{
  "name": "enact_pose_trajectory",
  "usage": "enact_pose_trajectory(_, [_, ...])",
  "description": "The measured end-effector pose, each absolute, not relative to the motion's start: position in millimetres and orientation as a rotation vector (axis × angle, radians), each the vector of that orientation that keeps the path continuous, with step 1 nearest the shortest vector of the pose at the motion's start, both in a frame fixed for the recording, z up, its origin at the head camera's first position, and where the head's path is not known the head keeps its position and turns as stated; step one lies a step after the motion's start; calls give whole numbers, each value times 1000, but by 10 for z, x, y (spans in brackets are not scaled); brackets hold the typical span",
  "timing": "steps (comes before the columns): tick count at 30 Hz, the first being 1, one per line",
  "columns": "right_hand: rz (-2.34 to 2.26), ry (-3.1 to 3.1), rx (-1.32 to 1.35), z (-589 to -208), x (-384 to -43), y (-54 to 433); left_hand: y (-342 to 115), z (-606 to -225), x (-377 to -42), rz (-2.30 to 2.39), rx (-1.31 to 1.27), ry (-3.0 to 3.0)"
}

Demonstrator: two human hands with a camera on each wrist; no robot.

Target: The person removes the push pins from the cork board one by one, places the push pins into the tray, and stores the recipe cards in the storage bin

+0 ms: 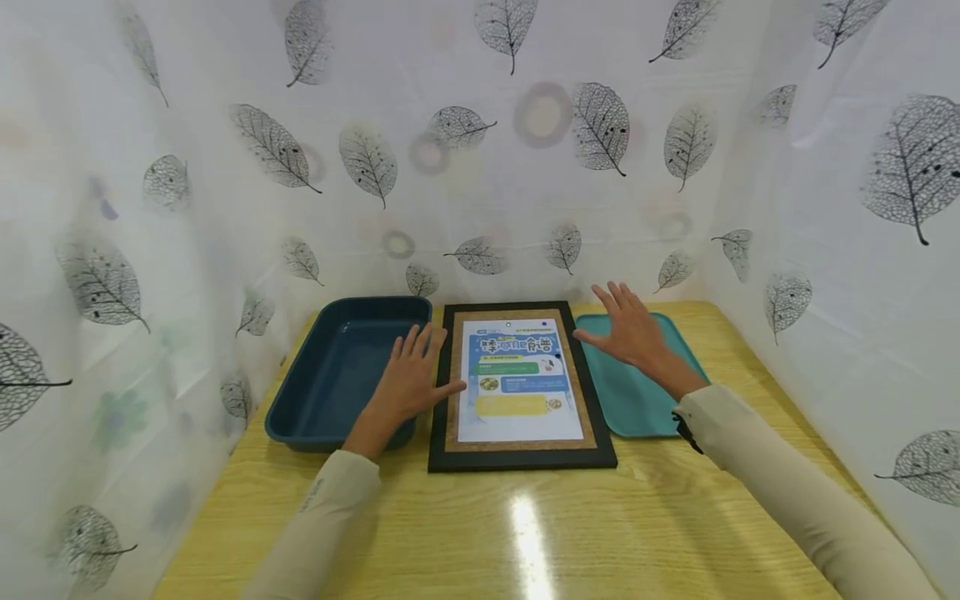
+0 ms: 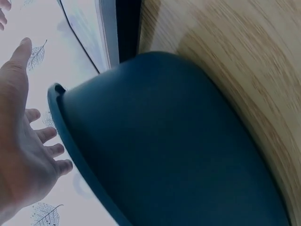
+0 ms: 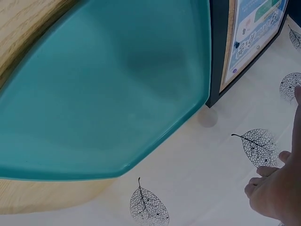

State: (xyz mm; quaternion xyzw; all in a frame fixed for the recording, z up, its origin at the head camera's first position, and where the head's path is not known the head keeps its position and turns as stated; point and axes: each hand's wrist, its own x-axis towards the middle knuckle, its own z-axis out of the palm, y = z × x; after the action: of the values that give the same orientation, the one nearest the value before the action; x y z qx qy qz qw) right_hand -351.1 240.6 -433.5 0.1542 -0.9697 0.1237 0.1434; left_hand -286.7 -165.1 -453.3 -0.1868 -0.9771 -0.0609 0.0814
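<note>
A black-framed board (image 1: 522, 460) lies on the table between a deep dark blue basin (image 1: 330, 375) and a flat teal tray (image 1: 637, 400). On the board's brown surface is a printed sheet (image 1: 517, 421) with blue, green and yellow panels. My left hand (image 1: 408, 379) is spread above the basin's right side, thumb pointing toward the sheet. Over the tray's left part my right hand (image 1: 633, 329) is held with fingers extended. Neither hand holds anything. The left wrist view shows the basin's outer wall (image 2: 155, 136) beside the hand; the right wrist view shows the tray's bare surface (image 3: 108, 89).
A wooden table (image 1: 450, 533) carries all three items, with a bright light reflection near its front. White curtains (image 1: 480, 192) printed with dark leaf skeletons hang behind and along both sides.
</note>
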Motion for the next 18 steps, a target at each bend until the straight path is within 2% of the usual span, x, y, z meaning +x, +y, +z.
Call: enact_pose_trajectory(18, [404, -2878, 448, -4473, -3576, 2285, -1306, -4654, -2934, -229, -606, -2932])
